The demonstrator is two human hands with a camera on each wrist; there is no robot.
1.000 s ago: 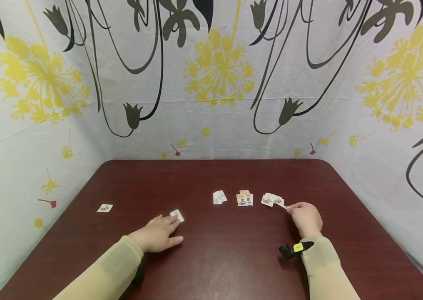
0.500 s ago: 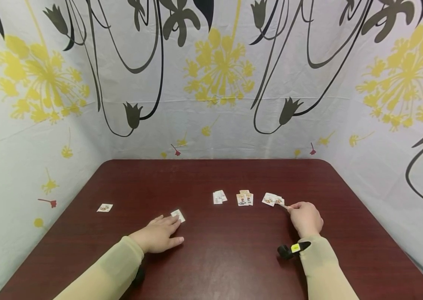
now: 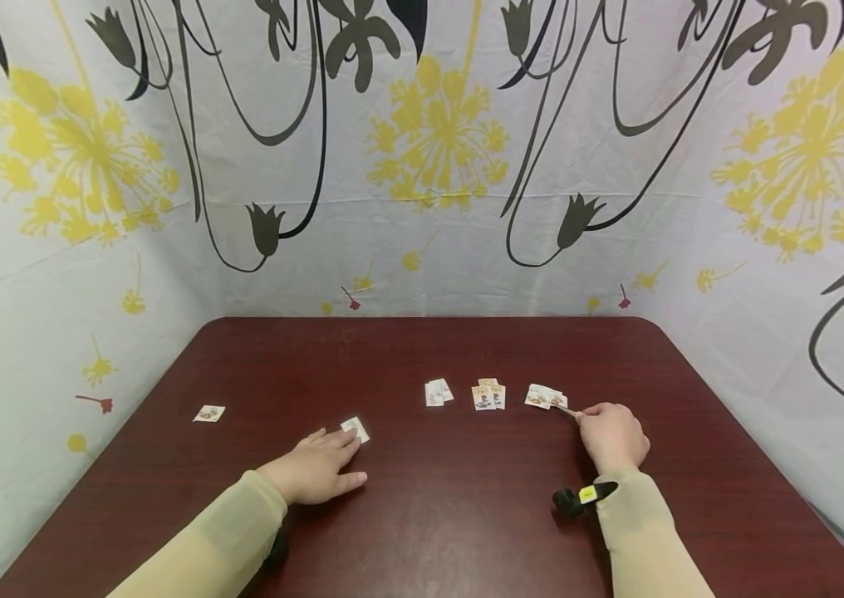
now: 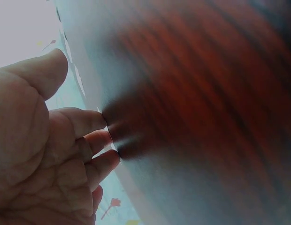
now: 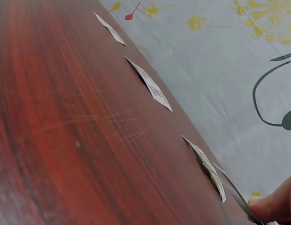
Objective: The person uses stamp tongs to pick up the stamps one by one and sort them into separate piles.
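My left hand (image 3: 312,468) lies palm down, fingers extended, its fingertips on a small white card (image 3: 357,428) left of centre. In the left wrist view the fingertips of this hand (image 4: 65,140) meet the dark tabletop; the card is not visible there. At the right, my right hand (image 3: 614,436) pinches a thin card (image 3: 567,411), seen nearly edge-on, beside a pile of overlapping cards (image 3: 544,396). The right wrist view shows the thumb (image 5: 272,204) on this slim, slightly bent card (image 5: 234,194), tilted up close to the pile (image 5: 206,168).
Two more small groups of cards lie left of that pile: a pale group (image 3: 437,393) and an orange-tinted group (image 3: 488,395). A single picture card (image 3: 209,414) lies far left on the dark red table (image 3: 422,515). A patterned cloth (image 3: 422,274) hangs around the table.
The cards at the left of the right-hand pile have slid slightly right, closer together. My right hand has shifted slightly right. My left hand has barely moved.
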